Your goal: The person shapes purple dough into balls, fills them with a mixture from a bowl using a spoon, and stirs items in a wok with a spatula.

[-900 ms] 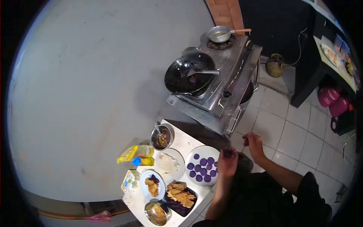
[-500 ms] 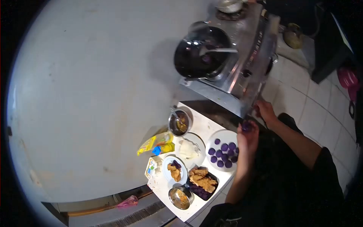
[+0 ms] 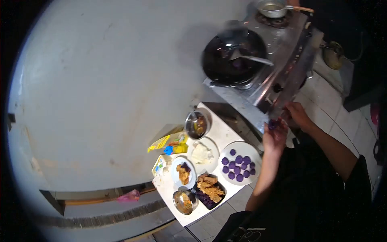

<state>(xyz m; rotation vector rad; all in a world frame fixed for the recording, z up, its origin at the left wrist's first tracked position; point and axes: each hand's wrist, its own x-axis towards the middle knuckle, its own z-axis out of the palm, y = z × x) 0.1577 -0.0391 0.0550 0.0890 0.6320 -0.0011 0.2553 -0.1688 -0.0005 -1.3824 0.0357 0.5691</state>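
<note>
My left hand (image 3: 275,139) is cupped, palm up, around a purple ball (image 3: 273,124) beside the stove's front corner. Just to its right, my right hand (image 3: 299,116) has its fingers bent together; what they hold, if anything, is hidden. Close to my left forearm, a white plate (image 3: 256,152) carries several purple balls (image 3: 238,160). On the stove (image 3: 278,60), a black wok (image 3: 213,66) has a spatula (image 3: 258,60) leaning in it. One purple ball (image 3: 237,63) shows dimly inside the wok.
A white table (image 3: 219,115) bears a metal pot (image 3: 197,126), a plate of white food (image 3: 201,154), a black tray of fried pieces (image 3: 211,189), a metal bowl (image 3: 184,202) and a yellow packet (image 3: 165,143). A saucepan (image 3: 273,9) sits on the far burner.
The view has shifted, so the stove and wok sit farther right. Both hands stay near the stove corner, my right hand a little closer to my left. The purple ball remains in my left hand.
</note>
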